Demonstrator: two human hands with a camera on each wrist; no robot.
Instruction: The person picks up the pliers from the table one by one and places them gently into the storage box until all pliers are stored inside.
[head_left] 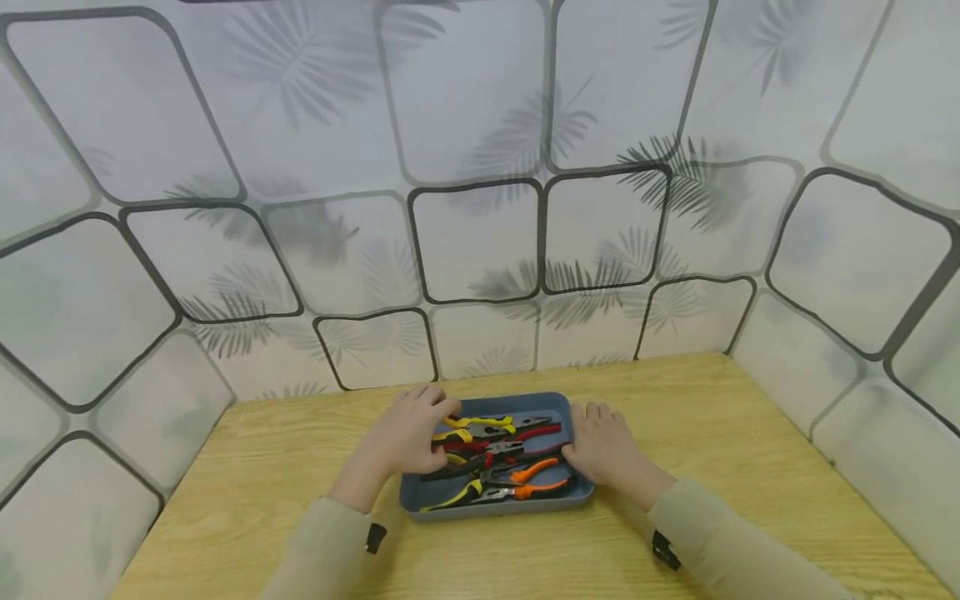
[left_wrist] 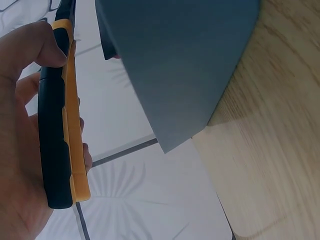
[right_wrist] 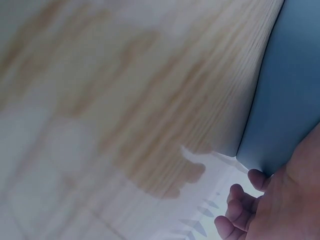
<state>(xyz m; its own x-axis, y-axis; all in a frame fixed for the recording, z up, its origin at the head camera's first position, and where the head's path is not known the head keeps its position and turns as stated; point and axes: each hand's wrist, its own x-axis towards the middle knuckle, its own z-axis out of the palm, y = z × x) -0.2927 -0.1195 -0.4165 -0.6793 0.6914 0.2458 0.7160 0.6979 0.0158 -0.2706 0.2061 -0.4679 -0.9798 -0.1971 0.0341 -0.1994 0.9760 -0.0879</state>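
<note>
A blue-grey tray (head_left: 498, 510) on the table holds several pliers with yellow-black, red and orange-black handles. My left hand (head_left: 408, 429) is over its left side and grips one pair of pliers (left_wrist: 61, 125) by its black and yellow handles. The thumb lies on one side of the handles, and the fingers reach round behind; the head of the pliers is out of the left wrist view. My right hand (head_left: 606, 443) rests against the tray's right wall (right_wrist: 285, 85), with its fingers loosely bent along the outside. Orange-handled pliers (head_left: 536, 471) lie nearest to it inside the tray.
The tray stands on a light wooden table (head_left: 712, 442). White patterned cloth walls (head_left: 480, 242) rise behind the table and along both sides. Dark straps show at both sleeve cuffs.
</note>
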